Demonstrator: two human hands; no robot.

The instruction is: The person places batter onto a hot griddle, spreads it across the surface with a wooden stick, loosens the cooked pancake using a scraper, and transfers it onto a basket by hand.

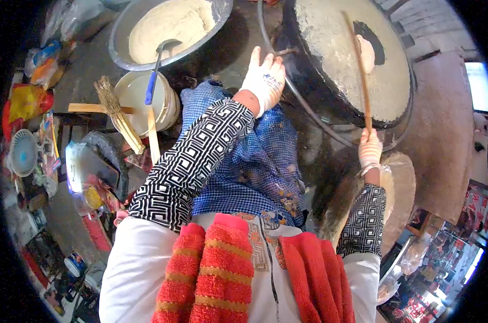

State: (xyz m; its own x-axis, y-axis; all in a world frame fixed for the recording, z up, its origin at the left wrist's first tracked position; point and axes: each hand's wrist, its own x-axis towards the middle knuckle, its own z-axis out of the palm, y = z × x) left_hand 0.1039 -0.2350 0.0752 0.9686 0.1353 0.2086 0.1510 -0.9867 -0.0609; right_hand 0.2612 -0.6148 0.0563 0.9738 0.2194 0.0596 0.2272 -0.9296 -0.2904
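Observation:
My right hand [370, 148], in a pale glove, is closed round the near end of a long thin wooden stick [361, 70]. The stick reaches across a large round griddle [330, 110] coated with a pale batter layer [330, 54]. Beside the stick lies a pale lump of batter or dough [367, 54], partly over a dark bare patch [381, 46]. My left hand [264, 81], also gloved, has its fingers stretched out and holds nothing I can see. It is above my blue checked apron, near a short handle [287, 51] on the griddle's side.
A grey basin [116, 47] of pale batter [168, 27] with a blue-handled ladle [151, 89] stands at upper left. Below it is a white bucket [171, 105] with a straw brush [115, 107] across it. A curved hose or ring [308, 110] rounds the griddle. Packed goods line the left.

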